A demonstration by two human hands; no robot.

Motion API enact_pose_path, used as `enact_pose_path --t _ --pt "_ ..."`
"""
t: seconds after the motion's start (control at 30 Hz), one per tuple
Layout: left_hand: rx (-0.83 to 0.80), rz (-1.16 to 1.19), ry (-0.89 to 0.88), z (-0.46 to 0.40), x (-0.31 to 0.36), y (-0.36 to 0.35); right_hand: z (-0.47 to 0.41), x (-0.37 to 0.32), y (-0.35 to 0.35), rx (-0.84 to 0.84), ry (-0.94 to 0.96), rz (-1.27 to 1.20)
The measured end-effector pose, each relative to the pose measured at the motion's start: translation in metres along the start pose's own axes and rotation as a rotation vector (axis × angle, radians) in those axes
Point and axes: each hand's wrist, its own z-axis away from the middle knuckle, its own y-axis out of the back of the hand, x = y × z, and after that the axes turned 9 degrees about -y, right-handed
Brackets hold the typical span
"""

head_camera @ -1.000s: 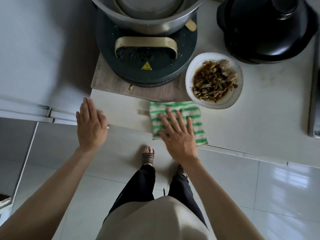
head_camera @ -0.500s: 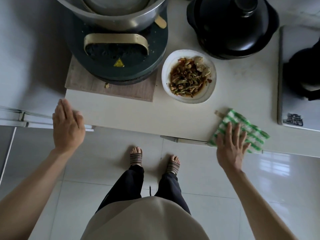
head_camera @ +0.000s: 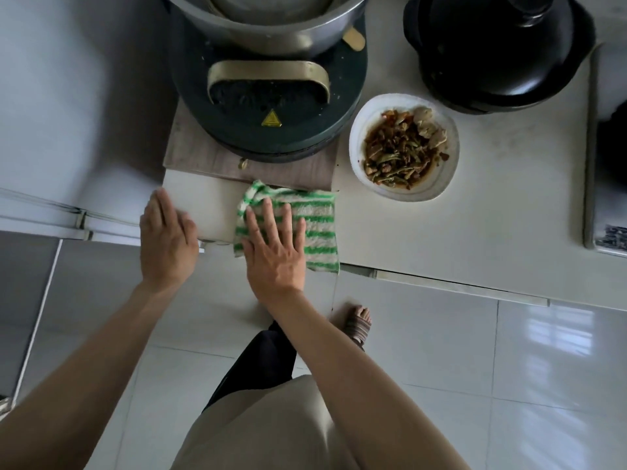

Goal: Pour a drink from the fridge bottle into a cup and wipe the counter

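Observation:
A green-and-white striped cloth (head_camera: pixel 315 225) lies flat on the white counter (head_camera: pixel 458 232) near its front left corner. My right hand (head_camera: pixel 274 245) presses on the cloth's left part, palm down with fingers spread. My left hand (head_camera: pixel 168 239) rests flat on the counter's left corner, fingers together, holding nothing. No bottle or cup is in view.
A dark green stove (head_camera: pixel 271 106) with a steel pot (head_camera: pixel 271 22) stands on a wooden board (head_camera: pixel 203 161) behind the cloth. A white bowl of cooked food (head_camera: pixel 403 147) sits to the right. A black lidded pot (head_camera: pixel 498 52) is behind it. A white fridge (head_camera: pixel 68 113) stands at left.
My right hand has swept the cloth from the right part of the counter's front edge back to the left corner. My left hand has stayed on the corner.

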Motion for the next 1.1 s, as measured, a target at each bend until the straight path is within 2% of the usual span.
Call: enact_pose_path --t 0.07,0.17,0.3,0.4,0.5,0.6,0.7,0.83,0.93,1.03,1.1 --pt "0.074 0.027 -0.051 0.004 -0.001 -0.001 -0.003 0.011 0.002 0.012 0.109 0.064" --pt "0.038 0.102 -0.083 0.006 -0.001 0.006 0.001 0.048 0.008 0.014 0.246 0.144" --pt "0.049 0.134 -0.102 0.005 -0.003 0.01 0.011 0.1 0.025 0.027 0.19 0.097" --pt "0.009 0.183 0.033 0.0 -0.003 0.018 0.023 0.155 0.044 0.032 0.033 0.052" --pt "0.066 0.21 0.114 -0.005 -0.002 0.02 0.041 0.213 0.063 0.053 -0.306 -0.002" --pt "0.101 0.193 0.043 -0.007 0.006 0.024 0.041 0.257 0.092 0.043 -0.637 -0.009" --pt "0.102 0.191 -0.03 -0.002 0.038 0.029 0.022 0.27 0.117 -0.034 -0.705 0.004" --pt "0.143 0.146 -0.262 0.014 0.104 0.038 0.007 0.256 0.131 -0.136 -0.758 0.053" --pt "0.103 0.087 -0.405 0.023 0.149 0.038 0.006 0.241 0.141 -0.11 -0.707 0.188" --pt "0.031 0.043 -0.48 0.028 0.183 0.034 0.018 0.213 0.139 0.063 -0.396 0.141" --pt "-0.014 0.035 -0.49 0.032 0.2 0.035 0.036 0.189 0.128 0.092 -0.166 0.058"
